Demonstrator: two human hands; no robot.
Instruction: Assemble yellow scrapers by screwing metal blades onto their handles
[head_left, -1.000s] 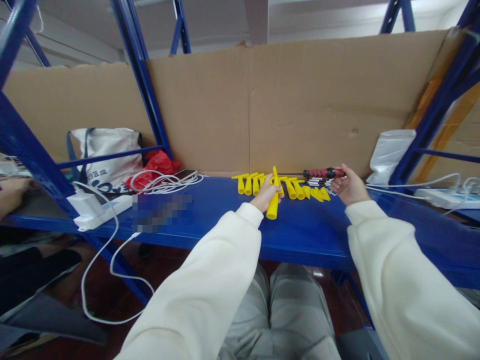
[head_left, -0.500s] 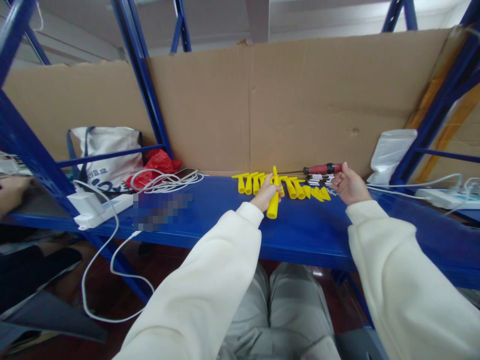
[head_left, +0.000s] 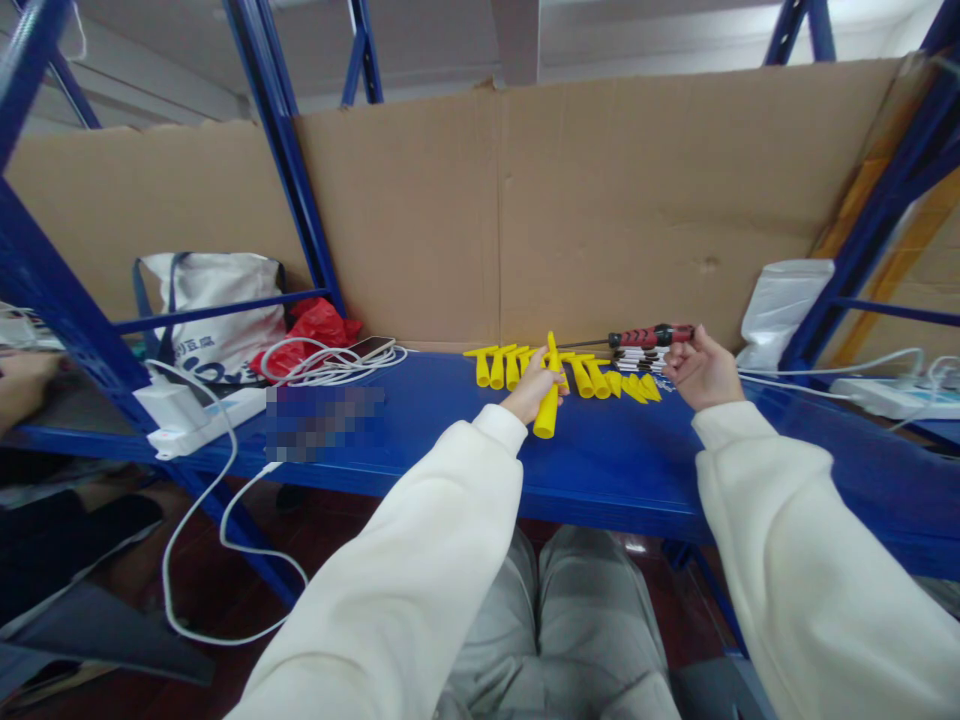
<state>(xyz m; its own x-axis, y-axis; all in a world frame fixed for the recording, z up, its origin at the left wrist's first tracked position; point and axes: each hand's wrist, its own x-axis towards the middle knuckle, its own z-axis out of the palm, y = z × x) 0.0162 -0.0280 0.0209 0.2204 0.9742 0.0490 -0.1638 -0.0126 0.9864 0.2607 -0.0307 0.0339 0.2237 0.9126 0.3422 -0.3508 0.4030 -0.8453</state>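
My left hand (head_left: pixel 531 387) is closed round a yellow tubular piece (head_left: pixel 548 405) that points up and away from me. Between the fingertips of my right hand (head_left: pixel 703 370) is the handle end of a red and black screwdriver (head_left: pixel 649 337). Its shaft runs left, level, to the upper part of the yellow piece; the contact at its tip is too small to make out. Behind my left hand, several more yellow pieces (head_left: pixel 496 368) lie in a row. Small yellow wedges (head_left: pixel 636 387) and thin black and white parts (head_left: pixel 637 360) lie left of my right hand.
The blue shelf (head_left: pixel 450 440) has a cardboard wall (head_left: pixel 405 220) behind it. On the left are a white bag (head_left: pixel 217 310), red plastic (head_left: pixel 319 325), coiled white cable (head_left: pixel 315 365) and a power strip (head_left: pixel 202 425). A person's hand (head_left: pixel 26 385) shows at far left.
The screwdriver handle looks turned about its axis and has shifted slightly right. The fingers of my right hand have changed position a little, while my left hand stays in place.
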